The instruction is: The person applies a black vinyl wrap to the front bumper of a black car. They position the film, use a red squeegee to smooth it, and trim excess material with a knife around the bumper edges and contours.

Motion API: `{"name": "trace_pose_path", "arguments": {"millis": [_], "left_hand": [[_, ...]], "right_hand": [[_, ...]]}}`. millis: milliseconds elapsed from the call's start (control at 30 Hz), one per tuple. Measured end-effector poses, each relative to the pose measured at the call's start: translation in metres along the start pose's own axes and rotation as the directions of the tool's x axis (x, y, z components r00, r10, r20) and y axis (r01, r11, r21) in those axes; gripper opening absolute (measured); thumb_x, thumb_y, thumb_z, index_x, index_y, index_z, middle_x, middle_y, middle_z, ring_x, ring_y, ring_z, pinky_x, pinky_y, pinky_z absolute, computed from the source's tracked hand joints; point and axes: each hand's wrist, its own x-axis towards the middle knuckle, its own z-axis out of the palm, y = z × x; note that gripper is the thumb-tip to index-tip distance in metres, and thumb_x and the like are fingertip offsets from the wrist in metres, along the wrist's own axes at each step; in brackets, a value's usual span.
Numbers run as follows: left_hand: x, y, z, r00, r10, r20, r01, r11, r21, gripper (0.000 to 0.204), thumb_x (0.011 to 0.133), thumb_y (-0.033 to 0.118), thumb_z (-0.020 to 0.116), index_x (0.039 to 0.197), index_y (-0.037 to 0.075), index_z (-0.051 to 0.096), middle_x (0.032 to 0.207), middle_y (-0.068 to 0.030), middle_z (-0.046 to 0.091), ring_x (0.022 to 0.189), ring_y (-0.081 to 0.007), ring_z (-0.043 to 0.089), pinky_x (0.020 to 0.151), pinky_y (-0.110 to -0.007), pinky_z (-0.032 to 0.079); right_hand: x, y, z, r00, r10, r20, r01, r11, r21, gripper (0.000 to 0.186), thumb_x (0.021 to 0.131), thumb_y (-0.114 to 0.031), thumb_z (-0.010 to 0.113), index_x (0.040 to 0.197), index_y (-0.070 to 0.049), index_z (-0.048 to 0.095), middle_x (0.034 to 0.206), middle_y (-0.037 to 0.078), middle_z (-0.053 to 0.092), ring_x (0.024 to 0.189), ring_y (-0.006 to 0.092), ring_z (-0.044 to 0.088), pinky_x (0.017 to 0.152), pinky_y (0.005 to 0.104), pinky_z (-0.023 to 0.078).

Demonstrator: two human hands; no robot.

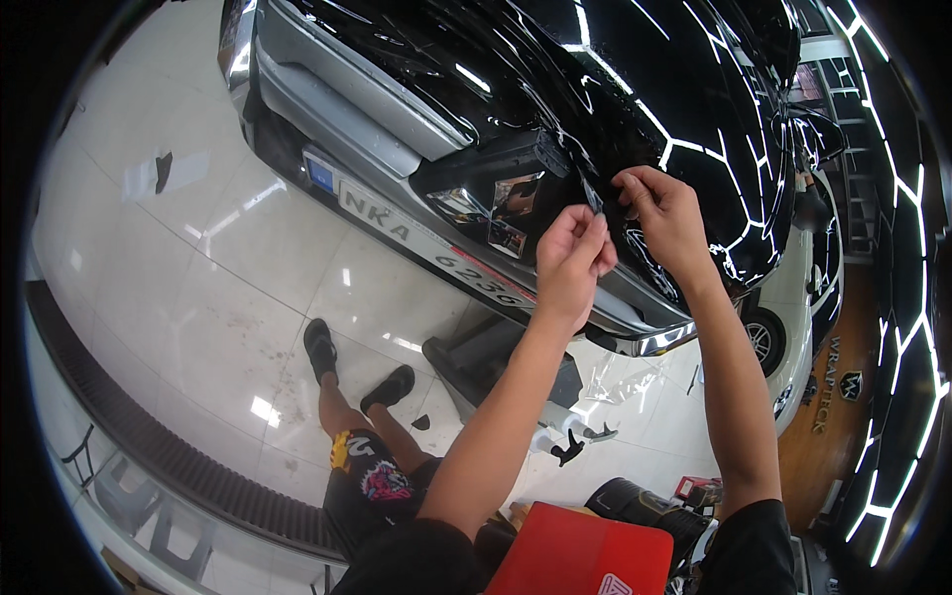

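Note:
My left hand (575, 258) pinches a narrow, glossy strip of dark film (591, 196) on the front of a black car (684, 109). Just to its right and slightly higher, my right hand (659, 218) has thumb and index finger pinched at the dark film's edge; what exactly lies between those fingertips is hard to make out. Below and left of my hands are a black glossy panel with reflective pieces (466, 198), the silver grille bar (347, 119) and the license plate (397, 228).
A white car (803, 377) stands at right, a person (808, 203) beside it. Below are a dark wheeled stool or cart (461, 367), spray bottles (570, 441), black drums (630, 506), a red case (585, 555) and plastic scraps (620, 377). A grated drain (149, 436) crosses the tiled floor.

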Motion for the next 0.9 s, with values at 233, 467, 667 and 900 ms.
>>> {"name": "trace_pose_path", "arguments": {"millis": [233, 467, 667, 900], "left_hand": [[-0.012, 0.008, 0.017, 0.949, 0.227, -0.218, -0.040, 0.773, 0.634, 0.005, 0.110, 0.010, 0.058, 0.108, 0.006, 0.056, 0.092, -0.0028, 0.061, 0.077, -0.0091, 0.059, 0.074, -0.029, 0.048], [-0.009, -0.016, 0.031, 0.848, 0.494, -0.192, -0.235, 0.675, 0.700, 0.013, 0.110, 0.014, 0.057, 0.110, 0.002, 0.053, 0.108, -0.0154, 0.066, 0.070, -0.0135, 0.067, 0.055, -0.022, 0.051], [0.000, -0.015, 0.042, 0.895, 0.224, -0.385, -0.008, 0.872, 0.489, 0.035, 0.107, 0.032, 0.067, 0.106, -0.002, 0.064, 0.075, -0.0045, 0.064, 0.058, -0.0094, 0.065, 0.043, -0.023, 0.048], [0.017, -0.018, 0.016, 0.829, 0.409, -0.382, 0.003, 0.680, 0.734, 0.034, 0.106, 0.026, 0.069, 0.090, -0.004, 0.070, 0.061, -0.0046, 0.065, 0.049, -0.0111, 0.063, 0.045, -0.027, 0.044]], "right_hand": [[-0.003, -0.021, 0.005, 0.970, -0.155, -0.187, 0.082, 0.933, -0.349, 0.022, 0.097, -0.020, 0.074, 0.109, -0.002, 0.073, 0.089, 0.013, 0.072, 0.084, 0.0323, 0.069, 0.076, 0.0407, 0.053], [0.030, -0.040, 0.008, 0.899, -0.319, -0.301, 0.126, 0.844, -0.521, 0.045, 0.085, -0.031, 0.086, 0.117, -0.004, 0.069, 0.092, 0.011, 0.068, 0.093, 0.0297, 0.062, 0.082, 0.0435, 0.049], [0.043, -0.034, 0.002, 0.894, -0.371, -0.253, 0.245, 0.876, -0.416, 0.027, 0.088, -0.027, 0.083, 0.095, -0.003, 0.073, 0.085, 0.012, 0.067, 0.082, 0.0317, 0.065, 0.073, 0.0439, 0.050], [0.050, -0.032, 0.003, 0.875, -0.415, -0.250, 0.279, 0.853, -0.440, 0.029, 0.090, -0.022, 0.082, 0.085, 0.000, 0.062, 0.082, 0.013, 0.067, 0.072, 0.0334, 0.067, 0.066, 0.0427, 0.049]]}}
